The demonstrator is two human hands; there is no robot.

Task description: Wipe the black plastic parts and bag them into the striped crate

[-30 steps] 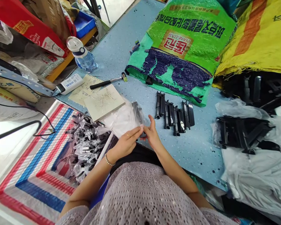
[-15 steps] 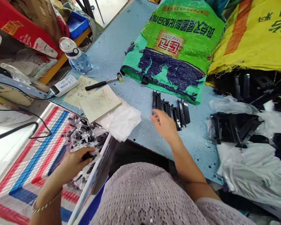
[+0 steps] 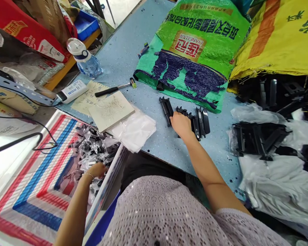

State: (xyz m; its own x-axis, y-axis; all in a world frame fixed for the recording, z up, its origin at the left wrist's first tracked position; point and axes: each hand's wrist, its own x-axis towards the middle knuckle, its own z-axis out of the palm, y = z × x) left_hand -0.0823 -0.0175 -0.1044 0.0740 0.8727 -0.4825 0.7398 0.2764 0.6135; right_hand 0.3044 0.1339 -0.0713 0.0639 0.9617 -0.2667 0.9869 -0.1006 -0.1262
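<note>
On the table [image 3: 220,150], I log the leftmost black part [image 3: 166,110], long axis far-left to near-right, its near end touching the closer right hand [image 3: 181,124]; left hand [image 3: 97,169] within the basket [image 3: 37,213], both grips indeterminable.

The green sack [image 3: 207,44] looked like glossy, crinkled plastic. Near the sack's open edge, black parts [image 3: 205,121] were smooth, shiny plastic. To its left, a hammer [image 3: 115,89] had a bright metal shaft and matt black grip, and a bottle [image 3: 89,66] was clear, glossy plastic. To its right, a yellow sack [image 3: 277,44] was woven plastic with a frayed edge.
</note>
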